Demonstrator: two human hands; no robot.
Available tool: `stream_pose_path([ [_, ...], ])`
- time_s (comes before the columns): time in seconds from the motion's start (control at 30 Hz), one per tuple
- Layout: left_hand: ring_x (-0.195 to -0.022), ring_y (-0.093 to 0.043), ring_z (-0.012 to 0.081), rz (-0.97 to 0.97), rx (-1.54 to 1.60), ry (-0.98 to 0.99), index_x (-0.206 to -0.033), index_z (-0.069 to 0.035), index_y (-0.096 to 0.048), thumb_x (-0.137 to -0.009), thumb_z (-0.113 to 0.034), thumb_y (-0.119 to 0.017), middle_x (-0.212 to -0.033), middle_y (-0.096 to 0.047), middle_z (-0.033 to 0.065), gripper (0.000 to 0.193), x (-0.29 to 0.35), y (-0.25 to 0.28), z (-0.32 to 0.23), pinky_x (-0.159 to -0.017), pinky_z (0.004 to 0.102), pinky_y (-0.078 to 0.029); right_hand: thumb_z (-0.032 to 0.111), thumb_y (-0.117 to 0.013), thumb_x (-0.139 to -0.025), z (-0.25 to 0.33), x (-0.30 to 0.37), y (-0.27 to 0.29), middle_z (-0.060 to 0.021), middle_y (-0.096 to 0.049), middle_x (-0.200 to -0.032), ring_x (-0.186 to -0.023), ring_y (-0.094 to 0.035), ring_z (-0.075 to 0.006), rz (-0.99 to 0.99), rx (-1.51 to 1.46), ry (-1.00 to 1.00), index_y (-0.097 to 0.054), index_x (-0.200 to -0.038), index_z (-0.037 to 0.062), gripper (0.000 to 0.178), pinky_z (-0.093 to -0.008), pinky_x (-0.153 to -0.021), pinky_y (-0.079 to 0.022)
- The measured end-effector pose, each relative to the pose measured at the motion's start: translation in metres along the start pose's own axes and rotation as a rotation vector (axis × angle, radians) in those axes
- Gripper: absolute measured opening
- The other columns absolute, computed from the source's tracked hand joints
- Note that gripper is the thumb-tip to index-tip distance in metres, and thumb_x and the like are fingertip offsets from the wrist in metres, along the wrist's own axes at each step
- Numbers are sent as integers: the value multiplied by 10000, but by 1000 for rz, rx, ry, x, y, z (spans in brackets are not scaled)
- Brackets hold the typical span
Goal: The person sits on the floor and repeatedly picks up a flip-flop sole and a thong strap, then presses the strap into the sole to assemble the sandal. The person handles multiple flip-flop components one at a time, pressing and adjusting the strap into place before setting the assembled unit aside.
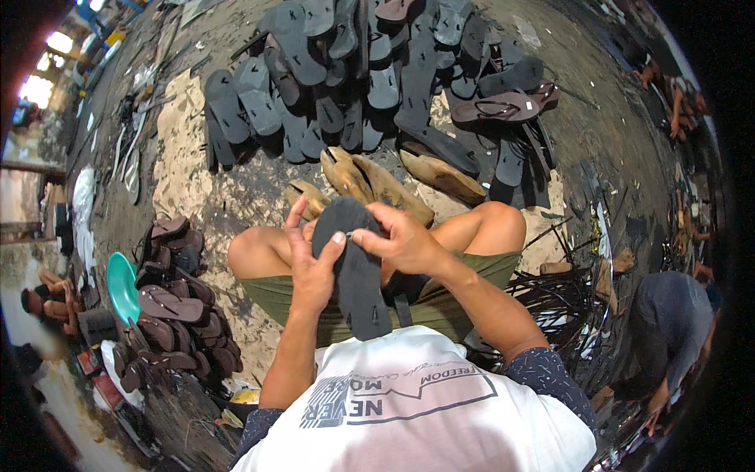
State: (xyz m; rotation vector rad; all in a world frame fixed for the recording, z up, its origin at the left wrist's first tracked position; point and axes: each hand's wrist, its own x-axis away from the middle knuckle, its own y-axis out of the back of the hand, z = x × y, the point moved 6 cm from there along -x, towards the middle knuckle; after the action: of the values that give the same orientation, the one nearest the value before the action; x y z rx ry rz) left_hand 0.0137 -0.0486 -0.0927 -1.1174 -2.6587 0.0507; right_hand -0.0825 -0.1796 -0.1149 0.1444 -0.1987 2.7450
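Here you are, cross-legged over the floor, a black sole raised in front of your chest, above your lap, its narrower end pointing near and its broad end far. Your left hand has it by the left edge, thumb laid on the face, forefinger extended up and apart, the other fingers partly hidden behind. Your right hand closes in from the right, thumb pressed to the face near the left thumb, fingers bent around the right edge. A small pale spot shows between the thumbs, too small to make out!

Just beyond, wooden blocks lie across the cardboard, and farther out spreads a big pile of black soles, with a brown flip-flop resting on its right side. Look left: a heap of brown sandals beside a green basin. Near right, a tangle of dark strips lies by your knee, and beyond it, far over to the right, a co-worker bends down.
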Motion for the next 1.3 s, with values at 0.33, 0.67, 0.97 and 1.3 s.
stream_pose_path([
  [0.33, -1344, -464, 310, 94, -155, 183, -1589, 58, -154, -900, -76, -673, -1526, -396, 221, 873, -1, 46, 76, -1129, 399, -397, 307, -734, -907, -81, -28, 63, -280, -313, -1606, -1450, -384, -413, -275, 973, -69, -287, -1577, 19, 855, -547, -1129, -395],
  [0.67, -1097, -633, 420, -41, -1027, -18, -1397, -72, -585, -1013, -287, -538, -1295, -622, 258, 443, -6, 58, -2, -937, 473, -505, 189, -654, -880, -130, -20, 121, -314, -468, -1452, -1244, -544, -450, -317, 891, -262, -353, -1526, -18, 742, -528, -934, -526],
  [0.97, -547, -527, 222, -439, -1451, -391, -916, -31, -736, -987, -481, -560, -581, -564, 131, 488, -49, 96, -11, -513, 433, -413, 264, -733, -919, 16, 55, 35, -143, -638, -1313, -1203, -602, -200, -169, -101, 61, -485, -1439, -49, 655, -356, -1042, -487],
  [1.3, -1180, -638, 287, -57, -516, -438, -1495, 116, -353, -1025, -185, -482, -1328, -616, 219, 573, -6, 41, -20, -1012, 366, -491, 212, -745, -868, 47, 55, -35, -304, -591, -1308, -1206, -604, -408, -292, 227, 129, -500, -1366, -141, 658, -437, -1039, -478],
])
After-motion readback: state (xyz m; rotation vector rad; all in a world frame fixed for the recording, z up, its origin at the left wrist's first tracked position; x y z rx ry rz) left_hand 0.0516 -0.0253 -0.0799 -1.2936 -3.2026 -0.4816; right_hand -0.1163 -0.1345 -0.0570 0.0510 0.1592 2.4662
